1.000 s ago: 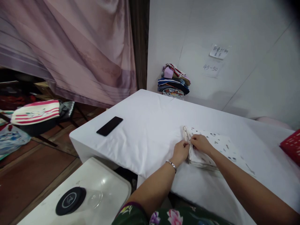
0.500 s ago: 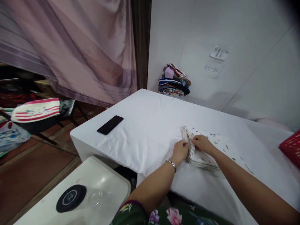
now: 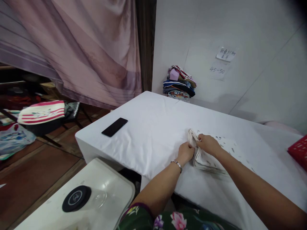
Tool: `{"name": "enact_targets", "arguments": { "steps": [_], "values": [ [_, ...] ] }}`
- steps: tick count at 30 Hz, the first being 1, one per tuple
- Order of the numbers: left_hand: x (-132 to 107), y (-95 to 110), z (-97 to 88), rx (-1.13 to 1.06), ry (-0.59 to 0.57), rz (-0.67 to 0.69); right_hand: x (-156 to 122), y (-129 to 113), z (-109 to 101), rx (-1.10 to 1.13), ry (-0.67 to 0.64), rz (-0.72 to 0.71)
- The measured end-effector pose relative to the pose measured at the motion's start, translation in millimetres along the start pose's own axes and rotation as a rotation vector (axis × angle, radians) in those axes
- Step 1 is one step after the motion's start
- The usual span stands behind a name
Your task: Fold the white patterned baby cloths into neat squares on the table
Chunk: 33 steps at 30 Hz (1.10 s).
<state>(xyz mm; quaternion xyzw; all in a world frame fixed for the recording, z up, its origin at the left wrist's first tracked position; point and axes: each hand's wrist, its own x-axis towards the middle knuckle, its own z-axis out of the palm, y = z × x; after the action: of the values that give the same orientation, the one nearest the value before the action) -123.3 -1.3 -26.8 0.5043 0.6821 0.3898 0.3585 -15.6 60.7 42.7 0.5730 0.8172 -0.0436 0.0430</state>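
Note:
A folded white cloth with small grey specks point(image 3: 225, 150) lies on the white-covered table point(image 3: 153, 127). My left hand point(image 3: 185, 152), with a metal bracelet at the wrist, pinches the cloth's left folded edge, its fingers closed. My right hand point(image 3: 208, 143) lies just right of it, fingers closed on the same edge, slightly raising the top layers. Both forearms reach in from the lower right.
A black phone point(image 3: 114, 126) rests near the table's left corner. A stack of folded clothes point(image 3: 179, 82) sits at the far edge by the wall. A red basket point(image 3: 299, 150) is at the right. A white stool with a black disc point(image 3: 76, 198) stands near me.
My right hand has shifted slightly up and left along the cloth's folded edge; my left hand stays pinched on it. The view has drifted a little.

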Motion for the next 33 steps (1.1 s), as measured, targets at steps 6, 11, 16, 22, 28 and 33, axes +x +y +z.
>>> {"name": "enact_targets", "arguments": {
  "steps": [6,11,16,22,28,33],
  "values": [
    [-4,2,-0.2,0.038,0.008,0.01,4,-12,13,-0.037,-0.067,-0.056],
    [-7,4,-1.6,0.055,0.012,0.024,4,-12,20,0.019,-0.059,-0.066],
    [-8,4,-2.6,0.04,0.027,0.045,-8,-4,19,0.136,-0.044,-0.086],
    [-10,1,-2.0,0.0,0.005,0.069,-52,3,38,0.481,0.181,-0.203],
    [-10,1,-0.5,-0.003,0.005,0.05,-89,21,80,0.323,0.45,-0.459],
    [-9,0,1.1,0.008,0.015,0.042,-90,30,92,0.288,0.471,-0.472]
  ]
}}
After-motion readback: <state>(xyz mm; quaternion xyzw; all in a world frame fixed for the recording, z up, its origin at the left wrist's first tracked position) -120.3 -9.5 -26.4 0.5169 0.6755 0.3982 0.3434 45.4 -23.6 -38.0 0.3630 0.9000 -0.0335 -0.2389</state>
